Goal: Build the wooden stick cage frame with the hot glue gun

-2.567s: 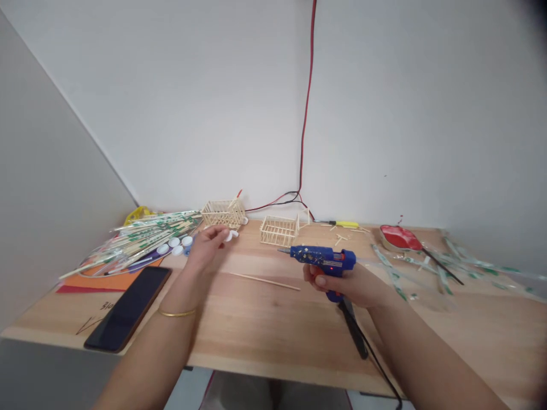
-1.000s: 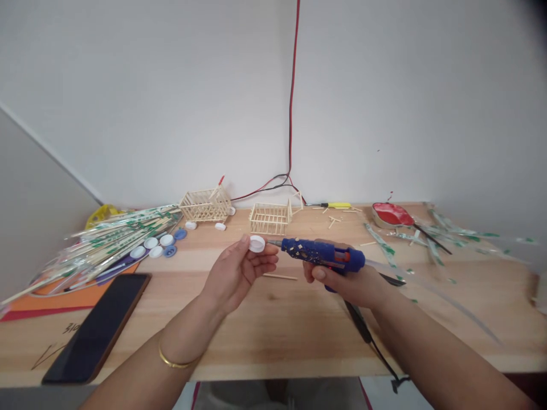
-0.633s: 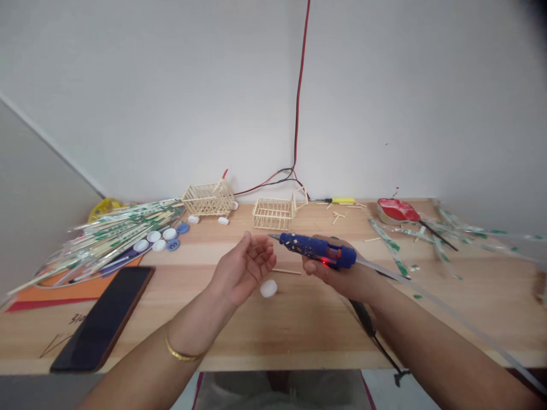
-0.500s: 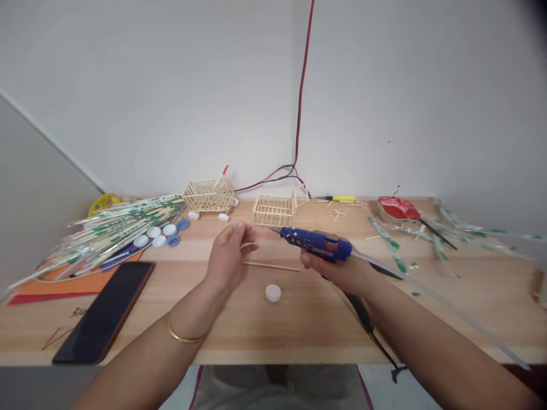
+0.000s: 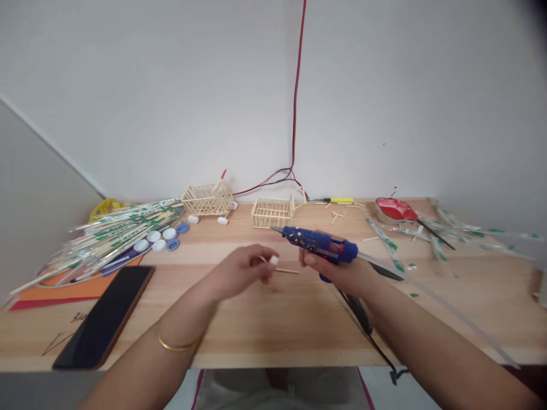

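My left hand [image 5: 239, 274] hovers low over the wooden table [image 5: 273, 330], its fingertips pinched on a small white bottle cap [image 5: 274, 260]. My right hand [image 5: 342, 273] grips a blue hot glue gun [image 5: 320, 244] whose nozzle points left, a little above and to the right of the cap. A clear glue stick pokes out of the gun's back. Its black cord [image 5: 363, 324] trails toward the table's front edge. A thin wooden stick [image 5: 287, 270] lies on the table between my hands.
A black phone [image 5: 105, 316] lies front left. Wrapped sticks [image 5: 115, 234] and several bottle caps [image 5: 160, 240] are piled at the left. Two stick baskets [image 5: 208, 199] [image 5: 272, 212] stand at the back, a red dish [image 5: 393, 209] and torn wrappers at the right.
The white cap slipped from my left hand onto the table. My left hand then dropped down and pinched it up again. The glue gun stayed in my right hand.
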### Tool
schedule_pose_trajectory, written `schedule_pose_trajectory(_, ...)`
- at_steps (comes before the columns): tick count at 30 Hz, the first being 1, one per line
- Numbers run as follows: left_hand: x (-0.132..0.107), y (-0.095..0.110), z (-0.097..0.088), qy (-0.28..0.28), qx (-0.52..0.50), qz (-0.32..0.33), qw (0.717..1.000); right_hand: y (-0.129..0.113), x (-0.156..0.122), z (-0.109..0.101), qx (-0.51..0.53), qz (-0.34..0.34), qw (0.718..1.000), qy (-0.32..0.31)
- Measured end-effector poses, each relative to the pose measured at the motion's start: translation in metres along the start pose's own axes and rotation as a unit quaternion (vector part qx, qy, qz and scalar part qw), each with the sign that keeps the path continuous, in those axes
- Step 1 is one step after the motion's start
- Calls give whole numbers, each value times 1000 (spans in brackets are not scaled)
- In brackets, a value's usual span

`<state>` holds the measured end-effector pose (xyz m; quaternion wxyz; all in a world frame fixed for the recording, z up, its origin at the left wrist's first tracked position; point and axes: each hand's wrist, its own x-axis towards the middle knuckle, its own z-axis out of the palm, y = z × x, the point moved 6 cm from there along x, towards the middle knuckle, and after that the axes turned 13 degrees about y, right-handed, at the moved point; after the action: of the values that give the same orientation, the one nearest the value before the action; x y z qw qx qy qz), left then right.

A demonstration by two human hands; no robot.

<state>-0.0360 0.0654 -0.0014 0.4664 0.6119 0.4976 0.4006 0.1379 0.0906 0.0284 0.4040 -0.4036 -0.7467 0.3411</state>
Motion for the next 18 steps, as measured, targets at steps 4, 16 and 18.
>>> schedule_pose_trajectory(4,5,8,-17,22,-339,-88,937,-6,-4,1,14,-33,999,-8)
schedule_pose_trajectory(16,4,9,-9,17,-443,-109,890,-15,-8,8,10,-2,1000,-30)
schedule_pose_trajectory(18,4,8,-9,17,-441,-109,891,-16,-8,8,11,7,1000,-27)
